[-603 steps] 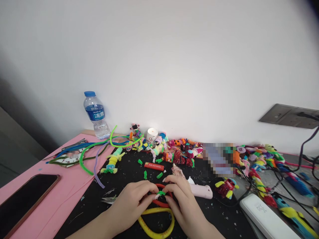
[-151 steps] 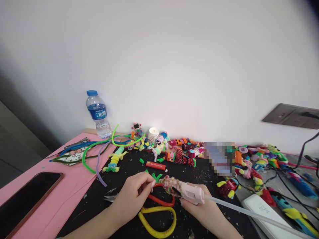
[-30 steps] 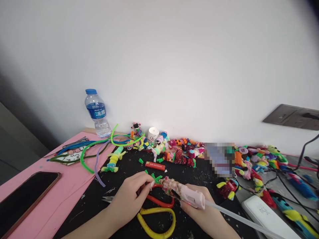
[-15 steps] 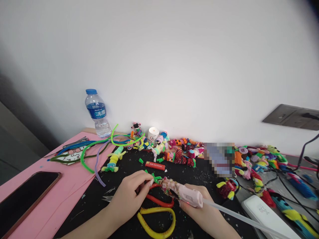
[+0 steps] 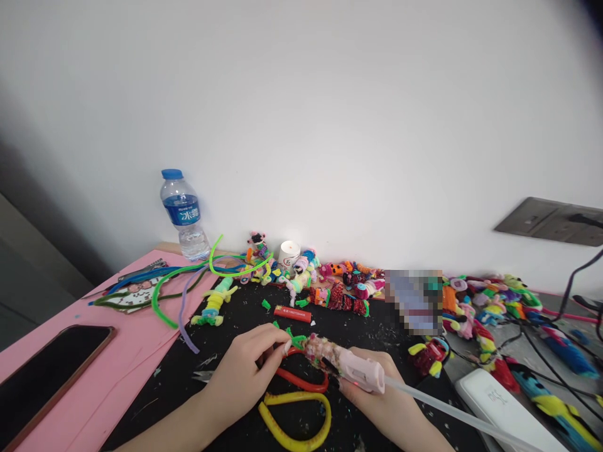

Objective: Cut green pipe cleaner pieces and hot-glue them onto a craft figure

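My right hand (image 5: 372, 380) is wrapped round a pale pink hot glue gun (image 5: 360, 370) with a long clear glue stick (image 5: 438, 405) sticking out of its back. Its fuzz-covered front points left, at a small green pipe cleaner piece (image 5: 296, 341). Thumb and fingers of my left hand (image 5: 257, 361) pinch together at that green piece; the exact grip is partly hidden. Below lie a red pipe cleaner (image 5: 304, 382) and a yellow pipe cleaner loop (image 5: 294, 442) on the black mat (image 5: 179, 389). Scissor tips (image 5: 202, 376) show beside my left wrist.
A red lighter (image 5: 293, 313) lies beyond my hands. Several pipe cleaner dolls (image 5: 339, 298) line the wall, near a white candle (image 5: 289, 254). At left are a water bottle (image 5: 183, 210) and a phone (image 5: 51, 383); at right, a white power bank (image 5: 504, 402) and cables.
Both hands and the glue gun hold almost the same pose. The green piece sits slightly differently at the gun's tip, and the view has shifted a little.
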The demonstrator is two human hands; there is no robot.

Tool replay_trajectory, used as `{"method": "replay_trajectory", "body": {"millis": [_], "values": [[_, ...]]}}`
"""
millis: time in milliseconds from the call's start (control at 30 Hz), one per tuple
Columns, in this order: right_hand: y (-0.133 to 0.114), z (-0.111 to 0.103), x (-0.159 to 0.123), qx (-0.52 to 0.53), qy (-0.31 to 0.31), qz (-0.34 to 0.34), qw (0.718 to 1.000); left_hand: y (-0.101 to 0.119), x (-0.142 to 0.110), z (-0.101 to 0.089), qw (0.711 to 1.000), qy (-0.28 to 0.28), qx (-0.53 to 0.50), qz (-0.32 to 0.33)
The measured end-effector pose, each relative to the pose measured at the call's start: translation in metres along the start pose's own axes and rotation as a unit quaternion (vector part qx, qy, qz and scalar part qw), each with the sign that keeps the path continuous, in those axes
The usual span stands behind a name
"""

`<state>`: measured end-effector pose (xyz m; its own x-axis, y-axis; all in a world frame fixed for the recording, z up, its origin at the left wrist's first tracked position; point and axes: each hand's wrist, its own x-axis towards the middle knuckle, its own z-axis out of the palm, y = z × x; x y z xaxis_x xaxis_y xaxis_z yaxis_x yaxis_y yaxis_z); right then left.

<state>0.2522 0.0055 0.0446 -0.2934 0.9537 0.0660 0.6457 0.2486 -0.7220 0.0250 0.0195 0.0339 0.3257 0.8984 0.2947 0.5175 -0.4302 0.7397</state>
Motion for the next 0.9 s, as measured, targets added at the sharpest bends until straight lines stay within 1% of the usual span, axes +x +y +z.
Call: {"method": "replay_trajectory", "body": {"millis": [267,333,500,667,800,900], "values": [[-0.0047,-0.0027,0.0027,-0.026,0.003,-0.025,0.999,-0.0001,0.0002,-0.0004,1.000,-0.006,-0.007,0.006],[-0.0056,-0.0027,0.0025,-0.037,0.002,-0.022,0.999,-0.0003,0.0006,-0.0004,1.000,-0.001,-0.004,0.003],[-0.0053,-0.0017,0.0012,-0.046,0.030,-0.005,0.998,0.0007,0.0015,-0.0015,1.000,0.007,0.001,-0.009],[0.0002,-0.0007,0.0010,-0.023,0.009,-0.003,1.000,0.0004,0.0018,-0.0023,1.000,0.025,-0.001,-0.018],[0.0030,-0.0010,0.0026,-0.003,-0.005,0.015,1.000,-0.0003,0.0024,-0.0022,0.998,0.046,0.006,-0.031],[0.0036,-0.0041,0.0044,-0.007,0.009,0.023,1.000,0.0010,0.0029,-0.0025,0.997,0.051,0.002,-0.056]]}}
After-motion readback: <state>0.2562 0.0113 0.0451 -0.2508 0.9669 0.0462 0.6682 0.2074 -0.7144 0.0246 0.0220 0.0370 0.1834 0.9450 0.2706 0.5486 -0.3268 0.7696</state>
